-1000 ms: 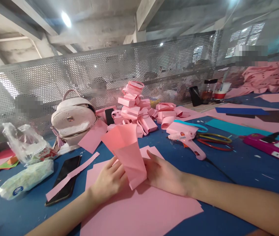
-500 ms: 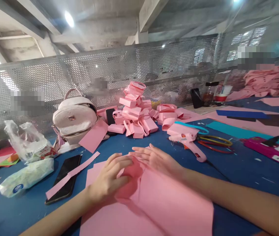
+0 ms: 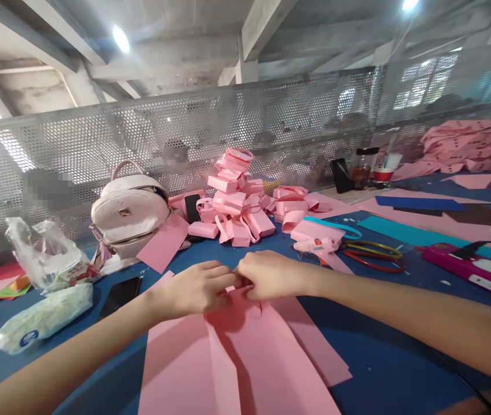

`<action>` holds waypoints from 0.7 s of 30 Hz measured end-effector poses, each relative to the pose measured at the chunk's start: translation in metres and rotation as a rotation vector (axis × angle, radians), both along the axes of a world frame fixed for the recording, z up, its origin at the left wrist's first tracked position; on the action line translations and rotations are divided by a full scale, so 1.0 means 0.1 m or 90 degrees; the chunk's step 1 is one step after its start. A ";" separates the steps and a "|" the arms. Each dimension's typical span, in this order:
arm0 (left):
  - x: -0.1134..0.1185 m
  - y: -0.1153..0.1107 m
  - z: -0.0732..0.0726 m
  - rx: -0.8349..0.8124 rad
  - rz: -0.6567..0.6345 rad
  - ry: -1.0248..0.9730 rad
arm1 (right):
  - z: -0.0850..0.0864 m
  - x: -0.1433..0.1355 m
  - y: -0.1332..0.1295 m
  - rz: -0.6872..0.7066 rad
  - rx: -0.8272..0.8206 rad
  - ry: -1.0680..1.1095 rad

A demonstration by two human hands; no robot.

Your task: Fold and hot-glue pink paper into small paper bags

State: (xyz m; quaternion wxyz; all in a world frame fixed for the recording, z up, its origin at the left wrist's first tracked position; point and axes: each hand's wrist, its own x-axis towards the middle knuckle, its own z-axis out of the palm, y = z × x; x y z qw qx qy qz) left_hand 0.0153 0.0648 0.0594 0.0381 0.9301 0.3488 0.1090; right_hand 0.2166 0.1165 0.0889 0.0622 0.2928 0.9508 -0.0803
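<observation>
Both hands meet at the far edge of a large pink paper sheet [image 3: 289, 351], which is bent up with a crease running toward me. My left hand [image 3: 204, 286] has its fingers curled over that edge. Right beside it, my right hand [image 3: 267, 276] is closed on the same edge, its thumb on the near side. The fingertips are partly hidden where the hands come together. More pink sheets [image 3: 163, 369] lie flat beneath. Just beyond my right wrist rests a pink glue gun [image 3: 318, 245], its handle partly covered by the arm.
Folded pink paper baskets [image 3: 232, 202] are piled beyond the hands. At left are a white backpack [image 3: 131, 210], a phone [image 3: 120, 295] and a tissue pack [image 3: 46, 317]. Scissors [image 3: 375, 253] and a magenta power strip [image 3: 472, 268] lie right. A perforated metal screen [image 3: 211, 121] closes the back.
My right hand has gone from stretched-out fingers to a closed grip, moving left against my left hand. My left fingers have tightened, and the sheet's bent part has shifted, baring sheets below.
</observation>
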 end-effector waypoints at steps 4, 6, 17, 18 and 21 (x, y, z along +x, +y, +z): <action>-0.02 0.00 0.10 -0.020 0.096 -0.001 | -0.11 -0.05 0.11 -0.006 0.048 -0.029; 0.00 -0.04 0.12 -0.011 0.202 -0.026 | -0.16 -0.06 0.15 0.000 0.060 -0.043; 0.25 0.21 -0.13 -0.203 0.351 0.167 | -0.17 -0.25 0.09 0.053 0.047 -0.168; 0.25 0.24 -0.13 -0.211 0.348 0.182 | -0.18 -0.25 0.08 0.056 0.043 -0.183; 0.25 0.26 -0.13 -0.212 0.353 0.219 | -0.22 -0.29 0.06 0.064 0.053 -0.214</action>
